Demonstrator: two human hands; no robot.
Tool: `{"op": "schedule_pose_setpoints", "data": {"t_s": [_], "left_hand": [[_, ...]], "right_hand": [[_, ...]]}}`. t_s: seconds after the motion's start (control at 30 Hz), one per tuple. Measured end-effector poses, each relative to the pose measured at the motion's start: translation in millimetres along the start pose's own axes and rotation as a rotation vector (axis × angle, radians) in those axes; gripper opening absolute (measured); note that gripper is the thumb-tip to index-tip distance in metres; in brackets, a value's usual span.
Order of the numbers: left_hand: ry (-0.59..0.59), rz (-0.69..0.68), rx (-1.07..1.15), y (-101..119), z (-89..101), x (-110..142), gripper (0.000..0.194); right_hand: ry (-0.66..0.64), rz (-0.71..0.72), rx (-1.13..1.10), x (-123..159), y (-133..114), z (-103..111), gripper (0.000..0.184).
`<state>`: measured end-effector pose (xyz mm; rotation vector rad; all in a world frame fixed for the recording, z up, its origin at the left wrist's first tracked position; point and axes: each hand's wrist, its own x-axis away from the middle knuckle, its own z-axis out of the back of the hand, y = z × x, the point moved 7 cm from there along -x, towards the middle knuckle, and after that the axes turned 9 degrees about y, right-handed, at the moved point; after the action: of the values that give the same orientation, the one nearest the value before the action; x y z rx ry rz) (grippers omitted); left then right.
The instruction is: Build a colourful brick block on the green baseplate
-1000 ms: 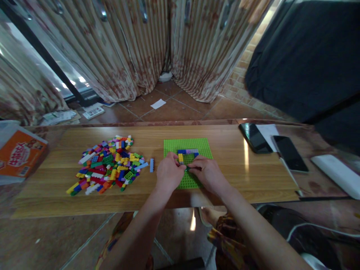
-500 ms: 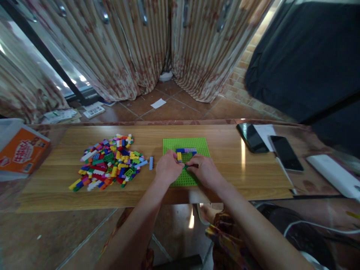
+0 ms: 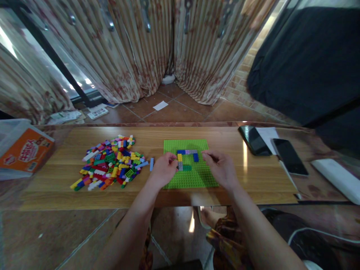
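Observation:
A green baseplate [image 3: 199,177] lies on the wooden table, carrying a partial outline of bricks. Blue and purple bricks [image 3: 186,152] form its far side, with a blue brick [image 3: 196,157] at the right. Down the left run a yellow brick [image 3: 179,157] and a grey brick [image 3: 180,166]; a green brick [image 3: 187,168] extends along the near side. My left hand [image 3: 163,169] is curled at the plate's left, its fingertips around a small dark thing I cannot make out. My right hand [image 3: 222,168] hovers at the plate's right edge, fingers loosely bent and slightly apart, nothing visible in them.
Left on the table [image 3: 59,180] is a pile of mixed bricks [image 3: 109,163], with a single light-blue brick [image 3: 152,164] beside it. A clear box [image 3: 14,127] stands at the far left. Phones [image 3: 254,140] and a white object [image 3: 336,178] lie to the right.
My hands have drawn apart, the right one moving right and off the bricks, the left one slightly left. The green brick on the near side now shows uncovered.

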<state>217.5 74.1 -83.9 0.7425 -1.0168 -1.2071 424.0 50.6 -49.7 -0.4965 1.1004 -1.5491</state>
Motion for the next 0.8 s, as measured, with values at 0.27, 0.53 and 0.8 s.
{"op": "schedule_pose_setpoints", "data": {"t_s": [0.27,0.53,0.8], "left_hand": [[0.130,-0.143,-0.311,20.6,7.5,9.6,0.027],[0.266,-0.147,-0.599,26.6,2.1,18.5,0.060],[0.227,-0.090,-0.596,24.3,3.5,14.1,0.068]], "right_hand": [[0.105,-0.098,0.002,-7.5,10.9,10.3,0.028],[0.069,-0.094,0.025,-5.8,8.5,5.2,0.029],[-0.038,-0.058,0.104,-0.7,2.4,-5.9,0.029]]}}
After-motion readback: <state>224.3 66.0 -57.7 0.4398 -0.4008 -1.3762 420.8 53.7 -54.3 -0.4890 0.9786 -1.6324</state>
